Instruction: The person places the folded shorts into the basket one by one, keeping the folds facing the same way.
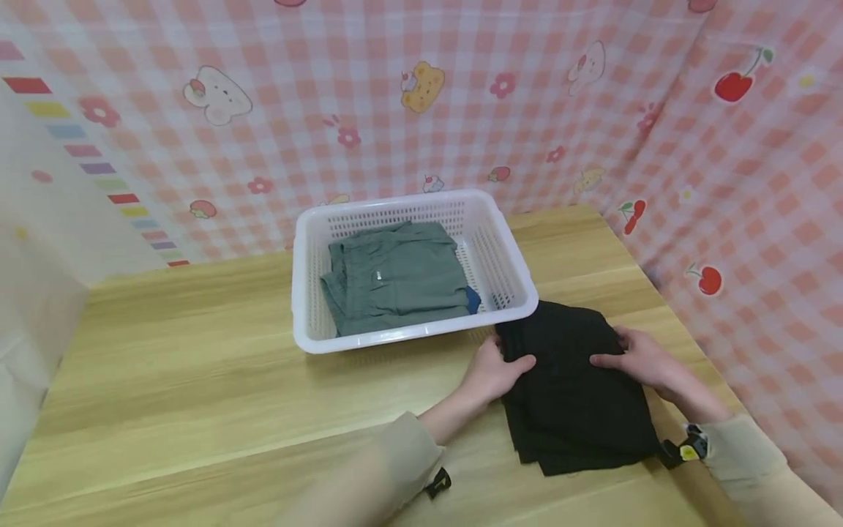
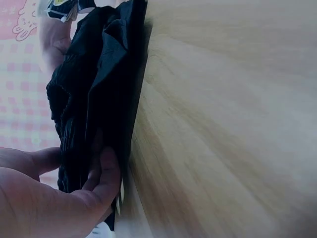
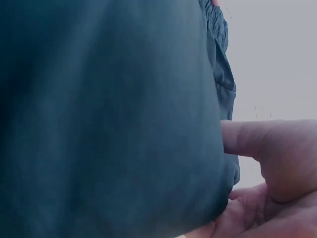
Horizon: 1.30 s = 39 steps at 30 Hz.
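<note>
Folded black shorts (image 1: 573, 395) with a gathered waistband lie on the table to the right of the basket, their far edge at its near right corner. My left hand (image 1: 494, 373) grips their left edge, thumb on top and fingers tucked under the cloth, as the left wrist view shows. On the opposite edge my right hand (image 1: 642, 359) pinches the cloth, thumb over it; in the right wrist view the dark fabric (image 3: 129, 124) fills most of the picture. The white basket (image 1: 388, 337) holds folded green shorts (image 1: 402, 278).
A small piece of blue cloth (image 1: 473, 300) shows at the green shorts' right corner inside the basket. The wooden table (image 1: 197, 395) stretches to the left. Pink checked cloth (image 1: 369, 95) hangs behind the table and along its right side.
</note>
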{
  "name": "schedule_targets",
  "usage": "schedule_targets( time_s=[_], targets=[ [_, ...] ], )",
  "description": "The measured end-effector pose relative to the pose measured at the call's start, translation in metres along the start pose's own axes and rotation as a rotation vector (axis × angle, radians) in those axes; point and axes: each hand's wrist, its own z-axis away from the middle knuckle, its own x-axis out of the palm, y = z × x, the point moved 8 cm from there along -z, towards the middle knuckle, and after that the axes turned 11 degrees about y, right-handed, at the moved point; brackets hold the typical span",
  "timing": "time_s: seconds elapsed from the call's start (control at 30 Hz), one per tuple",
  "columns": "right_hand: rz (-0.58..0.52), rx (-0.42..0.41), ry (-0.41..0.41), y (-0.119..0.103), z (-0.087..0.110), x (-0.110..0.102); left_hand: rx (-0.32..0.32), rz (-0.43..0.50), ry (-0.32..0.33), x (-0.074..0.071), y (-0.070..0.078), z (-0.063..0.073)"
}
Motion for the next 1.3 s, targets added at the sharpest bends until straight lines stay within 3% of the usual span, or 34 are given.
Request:
schedule_targets(
  time_s=[0.23, 0.6, 0.8, 1.0, 1.3],
  targets=[
    [0.044, -0.134, 0.04, -0.019, 0.008, 0.013, 0.03, -0.112, -0.055, -0.014, -0.006, 0.0],
    [0.053, -0.262, 0.074, -0.049, 0.017, 0.027, 0.156, -0.235, -0.062, -0.037, 0.011, 0.01],
    [0.066, -0.275, 0.079, -0.057, 0.022, 0.042, 0.129, -0.146, -0.095, -0.051, -0.003, 0.008],
    [0.036, -0.294, 0.063, -0.068, 0.025, 0.059, 0.135, -0.128, -0.15, -0.064, -0.017, 0.01],
    [0.065, -0.364, 0.054, -0.096, 0.026, 0.084, 0.173, -0.217, -0.203, -0.097, -0.027, 0.016]
  ],
)
